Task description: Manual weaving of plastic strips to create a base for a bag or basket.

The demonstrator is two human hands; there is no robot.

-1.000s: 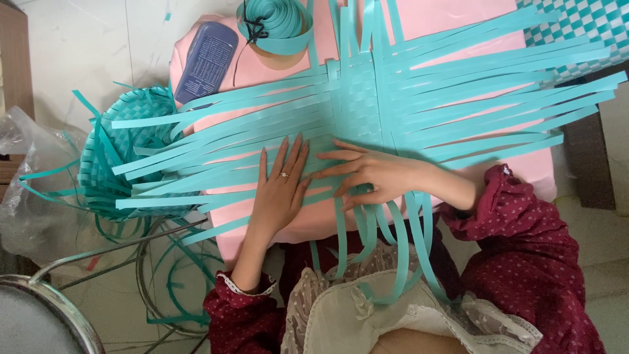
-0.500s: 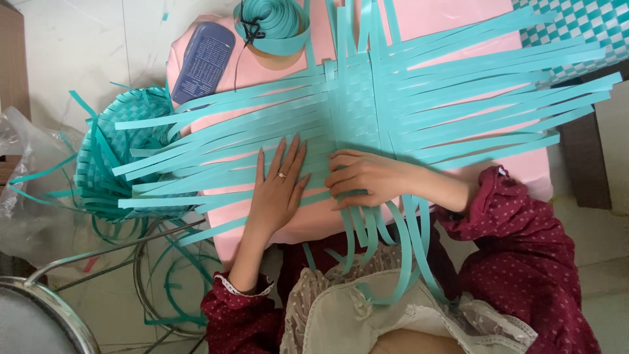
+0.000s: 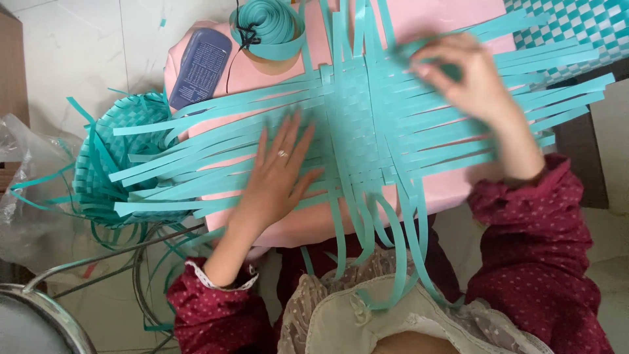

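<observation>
From the head view we see the woven teal strip mat (image 3: 354, 131) lying on the pink surface (image 3: 288, 229). Our left hand (image 3: 278, 180) rests flat, fingers (image 3: 295, 131) spread, on its left loose strips. Our right hand (image 3: 468, 78) is blurred over the right strips; we cannot tell its grip. A strip coil (image 3: 268, 26) sits well apart.

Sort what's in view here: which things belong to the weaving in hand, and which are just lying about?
In use: woven teal strips, pink board, left hand pressing flat, right hand on the strips.
Lying about: strip roll, blue case, half-made basket, plastic bag.
</observation>
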